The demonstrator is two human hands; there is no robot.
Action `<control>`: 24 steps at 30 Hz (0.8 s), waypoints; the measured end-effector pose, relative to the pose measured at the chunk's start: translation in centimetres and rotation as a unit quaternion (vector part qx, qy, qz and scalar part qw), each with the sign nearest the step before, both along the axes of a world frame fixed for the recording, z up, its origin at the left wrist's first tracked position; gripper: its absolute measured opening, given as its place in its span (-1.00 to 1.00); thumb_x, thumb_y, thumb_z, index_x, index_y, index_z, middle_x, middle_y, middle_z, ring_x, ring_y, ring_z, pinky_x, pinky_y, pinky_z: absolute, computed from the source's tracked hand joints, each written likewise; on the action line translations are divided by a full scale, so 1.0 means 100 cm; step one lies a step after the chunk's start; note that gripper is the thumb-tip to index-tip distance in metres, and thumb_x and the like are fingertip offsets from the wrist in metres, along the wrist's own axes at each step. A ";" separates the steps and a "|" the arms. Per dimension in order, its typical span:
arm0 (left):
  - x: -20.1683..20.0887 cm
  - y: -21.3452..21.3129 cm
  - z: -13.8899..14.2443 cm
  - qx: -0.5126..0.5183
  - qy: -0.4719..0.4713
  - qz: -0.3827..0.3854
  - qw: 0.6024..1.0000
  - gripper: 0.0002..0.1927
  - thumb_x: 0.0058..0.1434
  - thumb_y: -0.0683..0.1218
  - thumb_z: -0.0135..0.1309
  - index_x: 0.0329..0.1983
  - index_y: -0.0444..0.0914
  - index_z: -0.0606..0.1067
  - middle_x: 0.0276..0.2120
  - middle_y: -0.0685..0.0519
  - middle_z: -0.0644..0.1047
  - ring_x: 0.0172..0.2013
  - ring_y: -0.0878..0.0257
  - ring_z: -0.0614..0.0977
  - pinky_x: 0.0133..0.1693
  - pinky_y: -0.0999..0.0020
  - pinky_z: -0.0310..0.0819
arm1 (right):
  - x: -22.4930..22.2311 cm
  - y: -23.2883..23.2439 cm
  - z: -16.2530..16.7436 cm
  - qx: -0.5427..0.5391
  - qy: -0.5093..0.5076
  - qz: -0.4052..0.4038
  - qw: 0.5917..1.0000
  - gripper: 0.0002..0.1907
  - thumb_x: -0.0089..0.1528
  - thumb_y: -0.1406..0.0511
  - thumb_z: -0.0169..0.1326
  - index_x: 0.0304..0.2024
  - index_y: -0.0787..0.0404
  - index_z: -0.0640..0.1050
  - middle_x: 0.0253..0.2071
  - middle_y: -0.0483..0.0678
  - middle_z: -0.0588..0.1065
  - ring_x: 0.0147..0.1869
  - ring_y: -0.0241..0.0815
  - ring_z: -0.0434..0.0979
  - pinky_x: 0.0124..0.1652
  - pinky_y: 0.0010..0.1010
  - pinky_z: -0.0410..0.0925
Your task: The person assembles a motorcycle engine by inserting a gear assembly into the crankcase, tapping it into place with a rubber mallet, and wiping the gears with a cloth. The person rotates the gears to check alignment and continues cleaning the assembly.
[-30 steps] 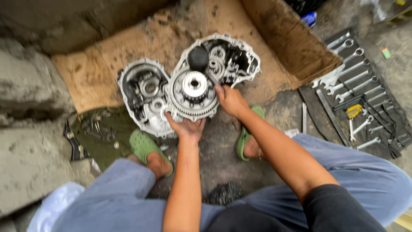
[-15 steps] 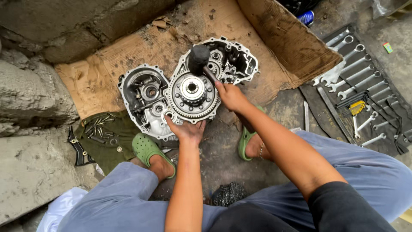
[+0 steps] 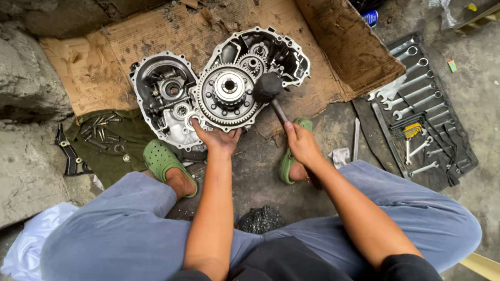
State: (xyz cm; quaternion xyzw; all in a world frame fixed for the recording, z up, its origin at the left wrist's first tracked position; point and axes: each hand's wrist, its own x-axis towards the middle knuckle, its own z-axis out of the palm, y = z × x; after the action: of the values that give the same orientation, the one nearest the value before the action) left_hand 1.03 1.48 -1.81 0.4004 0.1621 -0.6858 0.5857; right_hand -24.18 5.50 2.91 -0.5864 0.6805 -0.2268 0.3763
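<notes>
While my left hand (image 3: 217,138) braces the big ring gear (image 3: 227,95) in the gearbox housing (image 3: 271,49), fingers spread, my right hand (image 3: 300,143) grips the mallet (image 3: 269,87) beside it. I'm seating it; next tap needs to land square.

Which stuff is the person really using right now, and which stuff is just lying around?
In use:
- big gear wheel, steadied by the left hand
- black mallet, held by the right hand
- metal gear casing under the gear

Lying about:
- wrenches on the dark mat
- bolts on the green cloth
- blue can
</notes>
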 end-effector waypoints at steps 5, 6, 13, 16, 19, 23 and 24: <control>0.000 0.002 0.003 0.032 0.000 0.032 0.999 0.34 -0.14 0.70 -0.17 0.58 -0.12 -0.10 0.55 -0.01 -0.02 0.49 -0.21 0.04 0.42 -0.23 -0.17 | -0.009 0.012 -0.004 -0.171 0.027 0.044 0.984 -0.51 0.53 0.08 -0.16 -0.14 0.36 0.56 -0.31 0.31 0.51 -0.20 0.35 0.50 -0.24 -0.05 0.36; 0.000 0.003 0.005 0.037 -0.005 0.028 0.999 0.34 -0.15 0.70 -0.17 0.58 -0.11 -0.10 0.55 -0.01 -0.03 0.49 -0.20 0.04 0.42 -0.25 -0.17 | -0.010 0.013 -0.002 -0.074 -0.002 0.025 0.997 -0.51 0.49 0.06 -0.17 -0.18 0.34 0.55 -0.38 0.24 0.50 -0.28 0.25 0.51 -0.29 -0.08 0.36; 0.002 0.012 0.016 -0.024 0.019 0.012 0.999 0.33 -0.16 0.71 -0.18 0.58 -0.06 -0.04 0.54 -0.01 0.01 0.50 -0.17 0.03 0.41 -0.20 -0.18 | -0.001 0.029 -0.001 -0.049 -0.041 -0.009 0.998 -0.49 0.50 0.06 -0.18 -0.29 0.36 0.48 -0.52 0.11 0.43 -0.42 0.02 0.44 -0.34 -0.19 0.33; 0.002 0.012 0.021 -0.020 0.031 0.020 0.999 0.31 -0.10 0.71 -0.17 0.58 -0.10 -0.04 0.56 -0.04 0.01 0.52 -0.22 0.02 0.42 -0.23 -0.16 | 0.002 0.037 -0.004 -0.071 0.012 0.044 0.996 -0.52 0.48 0.06 -0.13 -0.23 0.33 0.55 -0.49 0.18 0.44 -0.43 -0.01 0.49 -0.31 -0.18 0.32; 0.003 0.012 0.020 -0.036 0.016 0.017 0.999 0.32 -0.21 0.72 -0.19 0.56 -0.05 0.02 0.54 0.00 0.03 0.48 -0.21 0.03 0.35 -0.24 -0.17 | -0.002 0.044 -0.005 -0.061 0.051 0.065 0.995 -0.51 0.46 0.05 -0.13 -0.20 0.33 0.56 -0.45 0.27 0.48 -0.37 0.20 0.55 -0.28 -0.09 0.33; 0.010 0.014 0.017 0.011 0.006 0.038 0.999 0.28 -0.13 0.69 -0.21 0.57 -0.03 -0.06 0.56 0.03 -0.04 0.50 -0.19 0.00 0.39 -0.27 -0.15 | 0.002 0.054 -0.006 0.000 -0.046 0.037 0.998 -0.42 0.43 0.01 -0.21 -0.35 0.38 0.50 -0.49 0.30 0.49 -0.38 0.26 0.52 -0.28 -0.03 0.37; 0.012 0.014 0.018 0.032 0.010 0.044 0.998 0.26 -0.08 0.69 -0.21 0.58 -0.05 -0.09 0.57 0.03 -0.05 0.52 -0.19 0.02 0.42 -0.28 -0.10 | 0.007 0.055 -0.006 0.009 -0.025 0.065 0.997 -0.42 0.44 0.00 -0.20 -0.33 0.37 0.51 -0.48 0.29 0.49 -0.38 0.24 0.51 -0.27 -0.04 0.37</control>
State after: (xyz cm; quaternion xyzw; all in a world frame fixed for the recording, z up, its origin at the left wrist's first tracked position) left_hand 2.26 2.93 -0.01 0.4048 0.2070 -0.6575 0.6008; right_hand -23.46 11.02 2.32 -0.6205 0.6328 -0.2108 0.4126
